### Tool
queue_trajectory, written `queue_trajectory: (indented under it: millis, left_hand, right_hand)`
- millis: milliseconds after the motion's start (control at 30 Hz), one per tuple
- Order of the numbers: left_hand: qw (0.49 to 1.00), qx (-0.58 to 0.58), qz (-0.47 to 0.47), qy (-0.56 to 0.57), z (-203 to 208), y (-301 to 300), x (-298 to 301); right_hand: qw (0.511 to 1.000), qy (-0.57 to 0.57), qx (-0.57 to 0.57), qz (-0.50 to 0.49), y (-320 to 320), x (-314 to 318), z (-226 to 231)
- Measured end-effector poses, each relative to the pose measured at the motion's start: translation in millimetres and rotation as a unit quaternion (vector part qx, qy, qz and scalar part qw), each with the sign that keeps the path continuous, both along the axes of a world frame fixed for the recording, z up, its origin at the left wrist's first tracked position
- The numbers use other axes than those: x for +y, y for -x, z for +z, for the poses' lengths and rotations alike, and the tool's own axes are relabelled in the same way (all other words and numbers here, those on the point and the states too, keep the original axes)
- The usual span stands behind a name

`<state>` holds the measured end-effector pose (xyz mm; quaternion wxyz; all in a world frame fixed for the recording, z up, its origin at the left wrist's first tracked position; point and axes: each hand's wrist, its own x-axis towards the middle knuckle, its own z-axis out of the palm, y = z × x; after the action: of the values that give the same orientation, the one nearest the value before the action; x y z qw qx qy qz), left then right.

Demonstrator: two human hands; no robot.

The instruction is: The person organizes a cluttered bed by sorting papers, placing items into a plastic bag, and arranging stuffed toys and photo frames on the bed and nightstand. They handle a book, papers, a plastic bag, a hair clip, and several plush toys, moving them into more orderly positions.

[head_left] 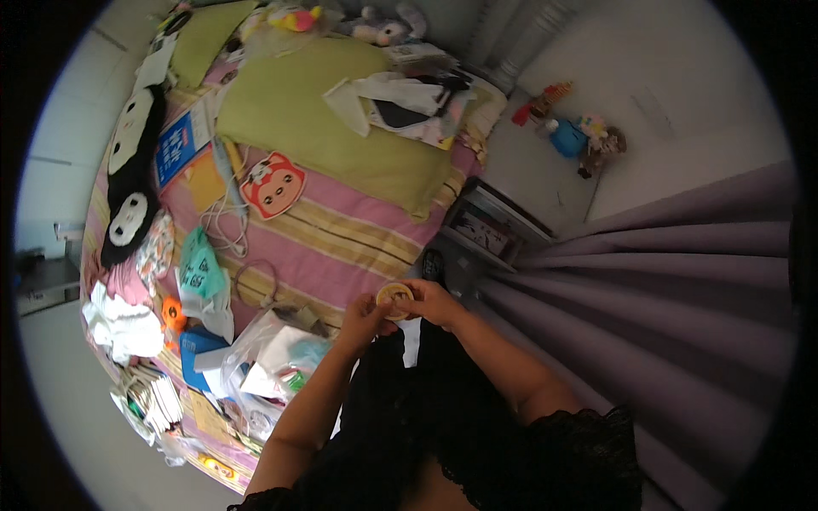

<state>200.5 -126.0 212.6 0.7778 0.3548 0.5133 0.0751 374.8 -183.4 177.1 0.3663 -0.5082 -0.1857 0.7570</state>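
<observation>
Both my hands meet in front of me over the edge of a bed, holding a small round pale-yellow object (394,295), like a roll of tape or a lid. My left hand (365,319) grips it from below and the left. Over its right side curls my right hand (434,301). A black garment (400,400) hangs below my hands, with a white tag or strip (411,341) showing on it.
The bed (341,230) has a pink striped cover, a green pillow (324,119), a red cartoon-face cushion (273,185), a black-and-white plush (132,170), cables, books and a clear plastic bag (268,358) of items. Purple curtain (665,289) at right. Toys (588,136) sit on a white shelf.
</observation>
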Motion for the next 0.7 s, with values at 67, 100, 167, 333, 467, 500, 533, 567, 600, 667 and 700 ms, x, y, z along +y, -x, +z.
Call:
queue_trajectory:
  millis: [67, 100, 167, 333, 467, 500, 533, 567, 600, 667, 700]
  left_hand:
    - [0.999, 0.022, -0.019, 0.015, -19, -18, -12]
    - [0.999, 0.032, 0.014, 0.035, -26, -27, -16]
    - [0.997, 0.072, 0.004, 0.006, -58, -36, -25]
    - [0.992, 0.126, 0.0, -0.008, -120, -67, -24]
    - [0.991, 0.08, -0.049, -0.099, -163, -106, -20]
    - [0.991, 0.051, -0.05, -0.113, -166, -122, -18]
    - [0.986, 0.046, -0.084, -0.14, -171, -138, -12]
    - [0.978, 0.038, -0.119, -0.164, -170, -159, -5]
    - [0.97, 0.033, -0.15, -0.19, -169, -174, 0]
    - [0.969, 0.003, -0.154, -0.191, -188, -194, 4]
    - [0.964, 0.004, -0.172, -0.201, -188, -206, 9]
  right_hand:
    - [0.997, 0.043, 0.002, -0.063, -29, -13, -36]
    - [0.99, 0.079, 0.018, -0.113, -47, -17, -58]
    - [0.958, 0.153, -0.009, -0.242, -85, -10, -82]
    - [0.81, 0.265, 0.025, -0.523, -205, -33, -270]
    - [0.844, 0.101, -0.095, -0.518, -251, -13, -265]
    - [0.857, 0.037, -0.148, -0.492, -261, -10, -264]
    - [0.867, 0.006, -0.261, -0.424, -273, -10, -276]
    - [0.86, -0.022, -0.371, -0.35, -291, -16, -289]
    - [0.839, -0.051, -0.472, -0.265, -301, -13, -292]
    - [0.86, 0.04, -0.471, -0.191, -313, -16, -296]
    - [0.853, 0.047, -0.493, -0.163, -316, -20, -298]
